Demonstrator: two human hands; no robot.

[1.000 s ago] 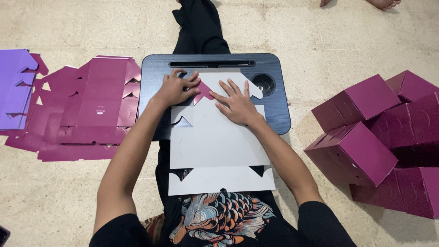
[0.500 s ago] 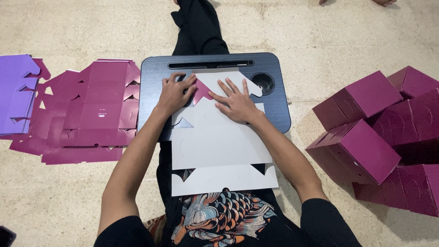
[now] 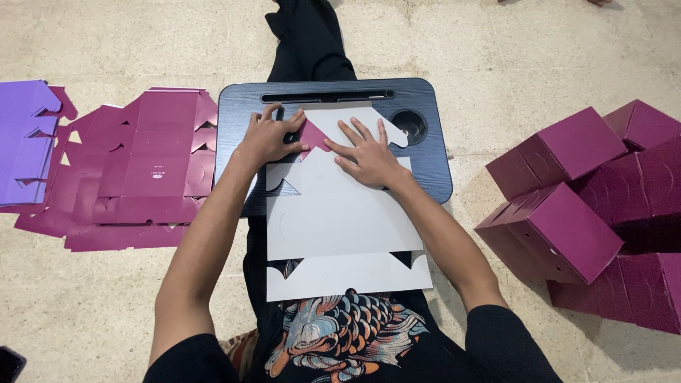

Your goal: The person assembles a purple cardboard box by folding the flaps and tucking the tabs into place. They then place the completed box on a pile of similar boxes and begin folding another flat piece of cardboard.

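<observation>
A flat die-cut box blank (image 3: 340,220) lies white side up on a dark lap tray (image 3: 234,106) and reaches down to my lap. My left hand (image 3: 268,136) pinches a small flap (image 3: 312,135) at the blank's far end, folded over so its magenta side shows. My right hand (image 3: 365,154) presses flat on the white panel just right of that flap, fingers spread.
A spread stack of flat magenta blanks (image 3: 135,170) lies on the floor at the left, with purple blanks (image 3: 25,138) beyond it. Several assembled magenta boxes (image 3: 567,213) are piled at the right. My legs stretch out under the tray.
The view has shifted slightly. My left hand has moved a little along the folded magenta flap; my right hand stays pressed on the blank.
</observation>
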